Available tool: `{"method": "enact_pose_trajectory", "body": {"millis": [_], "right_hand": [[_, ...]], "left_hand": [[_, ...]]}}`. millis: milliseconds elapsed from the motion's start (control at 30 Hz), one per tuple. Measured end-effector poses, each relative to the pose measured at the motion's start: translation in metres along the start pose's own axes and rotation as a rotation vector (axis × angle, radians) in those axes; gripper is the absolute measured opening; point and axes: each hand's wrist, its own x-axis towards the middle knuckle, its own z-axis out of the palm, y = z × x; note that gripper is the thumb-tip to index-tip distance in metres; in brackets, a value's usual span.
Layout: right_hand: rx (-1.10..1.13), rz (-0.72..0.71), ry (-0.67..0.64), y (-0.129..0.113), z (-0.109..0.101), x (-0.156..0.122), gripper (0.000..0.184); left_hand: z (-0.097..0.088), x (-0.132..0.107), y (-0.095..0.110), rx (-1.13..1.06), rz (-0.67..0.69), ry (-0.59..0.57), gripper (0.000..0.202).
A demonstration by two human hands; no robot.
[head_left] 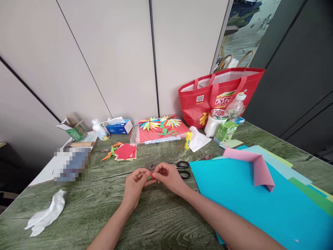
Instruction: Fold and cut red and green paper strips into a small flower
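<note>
Between the fingertips of both hands is a small piece of red and green paper (151, 176), mostly covered by the fingers. My left hand (135, 184) pinches its left side, and my right hand (168, 176) grips the right side. Just beyond the right hand lie black-handled scissors (185, 174), their blades partly hidden behind it. A stack of red and pale paper squares (126, 151) rests farther back on the left, beside an orange and green folded paper piece (111, 151). A yellow glue stick (188, 140) stands upright behind the scissors.
Large blue paper (234, 187) covers the right side, with a folded pink strip (262, 172) on it. At the back are paper stars (149, 123) on red paper, a red bag (192, 107), a white mug (212, 125) and a bottle (235, 106). Crumpled tissue (48, 215) lies left.
</note>
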Motion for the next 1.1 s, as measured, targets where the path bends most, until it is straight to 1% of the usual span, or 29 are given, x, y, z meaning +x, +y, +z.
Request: {"method": "enact_pose_trajectory", "body": {"millis": [100, 200, 267, 400, 600, 833, 967, 1100], "right_hand": [[0.036, -0.002, -0.023, 0.0010, -0.0015, 0.0005, 0.014], [0.066, -0.006, -0.075, 0.0003, -0.0039, 0.0011, 0.017], [0.034, -0.026, -0.085, -0.0006, -0.0054, 0.0013, 0.018], [-0.085, -0.076, -0.032, 0.0001, -0.0060, 0.0017, 0.014], [0.003, -0.027, 0.003, 0.0035, -0.0032, 0.0011, 0.016], [-0.023, 0.043, 0.066, 0.0010, -0.0012, 0.0003, 0.013], [0.022, 0.085, 0.050, 0.0029, -0.0027, 0.0015, 0.015], [0.003, 0.045, 0.021, 0.0037, -0.0045, 0.0020, 0.012]], "left_hand": [[0.0001, 0.0009, 0.0005, 0.004, -0.005, -0.013, 0.021], [-0.0010, 0.0023, 0.0010, -0.004, 0.005, -0.013, 0.022], [-0.0023, 0.0030, 0.0008, -0.017, 0.016, -0.007, 0.021], [-0.0034, 0.0028, 0.0004, -0.025, 0.024, -0.008, 0.021], [-0.0034, 0.0022, 0.0000, -0.034, 0.003, -0.022, 0.020], [-0.0022, 0.0006, -0.0046, 0.005, 0.026, -0.012, 0.019], [-0.0006, 0.0010, -0.0044, 0.040, 0.059, -0.003, 0.020], [0.0000, 0.0009, -0.0041, 0.055, 0.061, -0.002, 0.020]]}}
